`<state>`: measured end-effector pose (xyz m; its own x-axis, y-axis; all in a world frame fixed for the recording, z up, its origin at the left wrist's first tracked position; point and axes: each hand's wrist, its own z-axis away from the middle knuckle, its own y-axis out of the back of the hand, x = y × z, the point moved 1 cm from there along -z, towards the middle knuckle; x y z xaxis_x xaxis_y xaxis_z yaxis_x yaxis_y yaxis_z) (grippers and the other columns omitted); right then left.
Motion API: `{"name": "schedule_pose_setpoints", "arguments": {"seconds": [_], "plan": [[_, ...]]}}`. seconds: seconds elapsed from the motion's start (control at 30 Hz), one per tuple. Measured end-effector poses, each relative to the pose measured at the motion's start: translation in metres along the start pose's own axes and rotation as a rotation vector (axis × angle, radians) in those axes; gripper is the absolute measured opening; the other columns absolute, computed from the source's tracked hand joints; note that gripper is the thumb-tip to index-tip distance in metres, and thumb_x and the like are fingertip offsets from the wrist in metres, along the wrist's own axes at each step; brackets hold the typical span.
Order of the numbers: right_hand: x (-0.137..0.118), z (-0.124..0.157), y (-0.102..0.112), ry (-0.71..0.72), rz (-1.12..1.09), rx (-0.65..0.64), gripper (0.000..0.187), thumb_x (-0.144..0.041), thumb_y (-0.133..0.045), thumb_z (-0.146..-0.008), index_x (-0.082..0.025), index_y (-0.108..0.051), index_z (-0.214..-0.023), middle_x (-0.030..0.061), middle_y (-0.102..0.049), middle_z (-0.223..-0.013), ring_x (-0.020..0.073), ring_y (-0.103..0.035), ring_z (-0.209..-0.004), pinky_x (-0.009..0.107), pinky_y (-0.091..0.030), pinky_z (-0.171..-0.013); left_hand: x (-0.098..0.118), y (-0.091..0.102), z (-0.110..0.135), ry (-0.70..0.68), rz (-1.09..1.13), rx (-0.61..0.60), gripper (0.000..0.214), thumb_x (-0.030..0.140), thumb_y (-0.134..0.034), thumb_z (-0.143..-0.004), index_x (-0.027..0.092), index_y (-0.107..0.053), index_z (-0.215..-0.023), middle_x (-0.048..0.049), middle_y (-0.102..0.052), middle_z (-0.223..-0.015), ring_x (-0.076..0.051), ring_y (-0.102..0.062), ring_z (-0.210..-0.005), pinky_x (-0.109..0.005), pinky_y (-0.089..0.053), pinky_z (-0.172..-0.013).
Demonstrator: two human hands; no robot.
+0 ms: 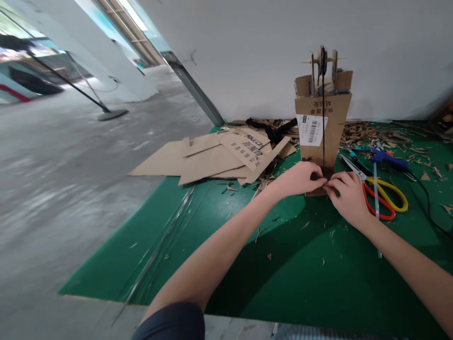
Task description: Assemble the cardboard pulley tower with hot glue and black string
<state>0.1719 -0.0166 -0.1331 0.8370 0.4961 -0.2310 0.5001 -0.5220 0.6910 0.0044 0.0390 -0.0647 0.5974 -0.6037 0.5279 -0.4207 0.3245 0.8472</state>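
A cardboard tower (338, 118) stands upright on the green table, with a wheel (322, 61) on a thin stick axle between two cardboard uprights at its top. From the wheel a black string (323, 137) runs down the front, past a white barcode label (311, 130). At the tower's base my left hand (300, 178) and my right hand (347, 196) meet, fingertips pinched together near the string's lower end. Whatever lies between the fingertips is too small to make out. Scissors (385, 196) with red and yellow handles lie just right of my right hand.
Cut cardboard sheets (212, 160) lie left of the tower, with a black fabric-like bundle (272, 130) behind. A blue glue gun (389, 159) with a cord and a clear glue stick (376, 198) lie on the right. Cardboard scraps (375, 134) litter the green table (170, 264) along the wall.
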Motion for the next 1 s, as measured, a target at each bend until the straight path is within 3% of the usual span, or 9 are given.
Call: {"name": "schedule_pose_setpoints", "arguments": {"seconds": [0.3, 0.57, 0.87, 1.0], "plan": [[-0.008, 0.002, 0.01, 0.131, 0.186, -0.049, 0.011, -0.023, -0.059, -0.09, -0.02, -0.069, -0.084, 0.0051, -0.07, -0.096, 0.0241, -0.05, -0.091, 0.04, -0.032, -0.079, 0.002, -0.01, -0.002, 0.084, -0.042, 0.167, 0.018, 0.026, -0.055, -0.086, 0.018, -0.063, -0.072, 0.0004, -0.063, -0.07, -0.012, -0.052, -0.064, -0.026, -0.036, -0.06], [-0.017, 0.007, 0.014, 0.267, 0.359, -0.139, 0.009, -0.018, -0.061, -0.087, -0.016, -0.068, -0.082, 0.0074, -0.07, -0.098, 0.024, -0.048, -0.093, 0.039, -0.031, -0.082, 0.001, -0.013, -0.001, 0.136, -0.096, 0.165, 0.021, 0.029, -0.05, -0.091, 0.019, -0.066, -0.082, -0.0016, -0.065, -0.073, -0.013, -0.051, -0.061, -0.026, -0.034, -0.058], [-0.022, 0.012, 0.013, 0.371, 0.264, -0.126, 0.012, -0.016, -0.058, -0.09, -0.017, -0.066, -0.081, 0.0069, -0.068, -0.094, 0.0218, -0.047, -0.089, 0.036, -0.031, -0.079, -0.001, -0.015, -0.002, 0.153, -0.159, 0.178, 0.021, 0.028, -0.048, -0.092, 0.019, -0.064, -0.082, -0.0026, -0.065, -0.071, -0.014, -0.053, -0.061, -0.026, -0.036, -0.058], [-0.021, 0.015, 0.013, 0.395, 0.202, -0.189, 0.013, -0.015, -0.056, -0.092, -0.017, -0.066, -0.084, 0.007, -0.067, -0.092, 0.0213, -0.049, -0.086, 0.035, -0.031, -0.076, 0.002, -0.016, -0.001, 0.171, -0.22, 0.175, 0.022, 0.029, -0.047, -0.092, 0.019, -0.063, -0.083, -0.0039, -0.065, -0.071, -0.016, -0.056, -0.063, -0.026, -0.037, -0.058]]}}
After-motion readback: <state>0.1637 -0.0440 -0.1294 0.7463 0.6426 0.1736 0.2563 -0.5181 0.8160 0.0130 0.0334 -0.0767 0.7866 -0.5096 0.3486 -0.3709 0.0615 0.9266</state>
